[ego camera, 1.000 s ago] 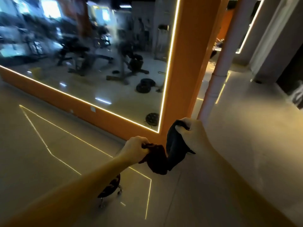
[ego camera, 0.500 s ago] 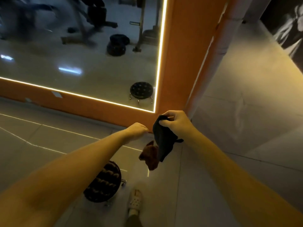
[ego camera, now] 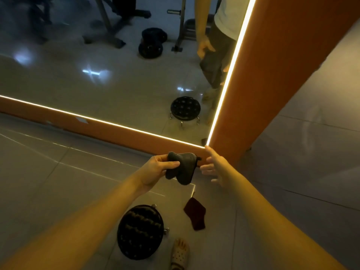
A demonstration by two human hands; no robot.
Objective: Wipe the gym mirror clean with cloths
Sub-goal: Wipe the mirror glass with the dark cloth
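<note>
Left hand (ego camera: 154, 170) around grey cloth (ego camera: 184, 168)

Soft, matt grey cloth (ego camera: 183, 168); dark red cloth (ego camera: 195, 215) perhaps coarser-woven, though it is too dim to be sure. Glossy mirror glass (ego camera: 116, 84), smooth matt orange frame (ego camera: 272, 75), polished floor tiles (ego camera: 48, 182).

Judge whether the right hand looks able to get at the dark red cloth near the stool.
Probably yes. The right hand is spread and holds nothing, and no object stands between it and the dark red cloth, which is apart from the stool. The cloth is far below, so bending seems needed.
</note>
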